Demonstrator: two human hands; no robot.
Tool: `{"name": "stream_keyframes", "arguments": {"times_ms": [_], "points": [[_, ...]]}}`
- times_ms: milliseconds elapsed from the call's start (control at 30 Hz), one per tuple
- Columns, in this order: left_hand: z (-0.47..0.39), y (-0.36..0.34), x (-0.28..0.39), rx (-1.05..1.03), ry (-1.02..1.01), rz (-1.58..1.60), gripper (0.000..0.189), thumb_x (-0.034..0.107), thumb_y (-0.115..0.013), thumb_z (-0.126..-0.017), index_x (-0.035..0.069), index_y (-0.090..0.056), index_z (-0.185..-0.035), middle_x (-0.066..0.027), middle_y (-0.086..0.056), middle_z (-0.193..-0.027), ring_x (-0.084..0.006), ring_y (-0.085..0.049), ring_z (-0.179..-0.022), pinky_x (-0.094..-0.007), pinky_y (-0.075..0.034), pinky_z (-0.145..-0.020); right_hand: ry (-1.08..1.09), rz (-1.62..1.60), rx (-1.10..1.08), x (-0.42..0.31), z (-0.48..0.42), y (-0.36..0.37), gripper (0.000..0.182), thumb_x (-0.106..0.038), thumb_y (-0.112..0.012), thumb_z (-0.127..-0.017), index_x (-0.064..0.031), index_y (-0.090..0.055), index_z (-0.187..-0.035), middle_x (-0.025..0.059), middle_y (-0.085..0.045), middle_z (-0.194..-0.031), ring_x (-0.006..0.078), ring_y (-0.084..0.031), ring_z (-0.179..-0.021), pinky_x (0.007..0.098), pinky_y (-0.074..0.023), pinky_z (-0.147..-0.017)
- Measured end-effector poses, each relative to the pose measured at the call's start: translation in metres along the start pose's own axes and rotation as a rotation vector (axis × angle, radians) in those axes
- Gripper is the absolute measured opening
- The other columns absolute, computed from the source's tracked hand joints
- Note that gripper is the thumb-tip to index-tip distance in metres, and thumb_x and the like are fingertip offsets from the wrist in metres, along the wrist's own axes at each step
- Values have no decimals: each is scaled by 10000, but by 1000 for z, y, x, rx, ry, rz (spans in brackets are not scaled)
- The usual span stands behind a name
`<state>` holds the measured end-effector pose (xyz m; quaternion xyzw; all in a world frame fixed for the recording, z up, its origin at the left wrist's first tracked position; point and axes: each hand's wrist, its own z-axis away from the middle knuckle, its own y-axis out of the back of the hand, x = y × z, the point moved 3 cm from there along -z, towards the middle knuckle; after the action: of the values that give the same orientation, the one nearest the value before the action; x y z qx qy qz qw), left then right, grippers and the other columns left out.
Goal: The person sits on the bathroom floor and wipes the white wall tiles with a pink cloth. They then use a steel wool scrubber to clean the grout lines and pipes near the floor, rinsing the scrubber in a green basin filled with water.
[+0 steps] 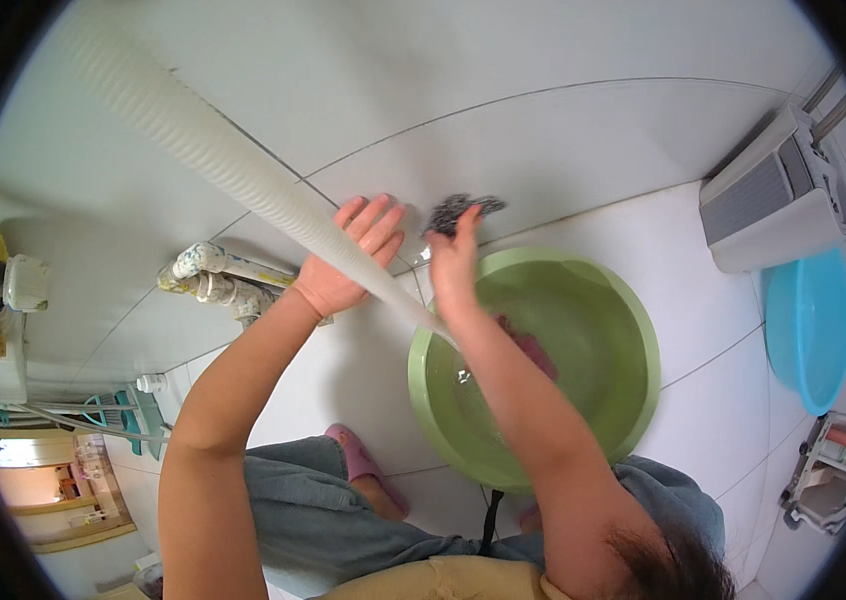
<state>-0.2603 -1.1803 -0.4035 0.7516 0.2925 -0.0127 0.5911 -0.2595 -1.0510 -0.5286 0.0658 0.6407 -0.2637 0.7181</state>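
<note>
My right hand (pixel 456 262) grips a dark grey mesh-like scourer or cloth (pixel 453 213) against the white wall tiles, just above the floor; its exact kind is blurred. To its left, my left hand (pixel 355 262) has its fingers spread at the tiled wall, partly behind a white corrugated hose (pixel 273 195). Below my right forearm stands a green plastic basin (pixel 648 367) with water and a reddish cloth (pixel 535 354) in it. The lower end of the hose reaches the basin's rim, where my right forearm hides part of it.
White drain pipes (pixel 224 274) stand out at the left. A grey-and-white bucket (pixel 760 195) and a blue basin (pixel 809 330) are on the right, near a small rolling rack (pixel 832 472). A pink slipper (pixel 363 461) is on the floor below.
</note>
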Motion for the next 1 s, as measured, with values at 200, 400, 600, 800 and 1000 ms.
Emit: {"name": "stream_keyframes", "arguments": {"times_ms": [200, 400, 600, 800, 1000], "points": [[7, -27, -7, -158, 24, -176, 612, 97, -563, -811, 124, -494, -1419, -29, -370, -1555, -206, -407, -1375, -412, -322, -1096, 255, 195, 118, -23, -59, 84, 801, -10, -512, -898, 57, -17, -1524, 321, 12, -1583, 417, -11, -1489, 424, -73, -1210], [21, -34, -14, 18, -10, -353, 537, 76, -495, -840, 142, -571, -1367, -23, -454, -1505, -191, -383, -1411, -393, -234, -1175, 82, 165, 46, -45, -9, 11, 805, -47, -557, -883, 85, -63, -1505, 359, -114, -1550, 462, -162, -1455, 448, -200, -1172], [-3, -33, -11, -27, -39, -315, 559, 95, -527, -795, 130, -587, -1350, -34, -481, -1484, -192, -431, -1373, -399, -295, -1129, -189, -314, -64, -6, -88, 99, 182, 30, -521, -779, 29, -489, -958, 132, -503, -960, 283, -520, -894, 456, -448, -933], [18, -37, -20, -33, -85, -429, 521, 174, -511, -828, 112, -580, -1340, -57, -473, -1484, -208, -473, -1303, -411, -351, -1020, -716, -884, 38, -20, -58, 45, 126, -29, -533, -792, -25, -488, -910, 110, -514, -974, 308, -513, -928, 603, -353, -1027], [17, -44, -21, 8, -127, -457, 483, 173, -464, -871, 141, -604, -1332, -61, -482, -1480, -233, -432, -1362, -437, -308, -1081, -504, -933, 322, -32, -126, 133, 532, -359, -515, -921, -17, -447, -1323, 145, -510, -1314, 361, -479, -1203, 640, -239, -1093]]}}
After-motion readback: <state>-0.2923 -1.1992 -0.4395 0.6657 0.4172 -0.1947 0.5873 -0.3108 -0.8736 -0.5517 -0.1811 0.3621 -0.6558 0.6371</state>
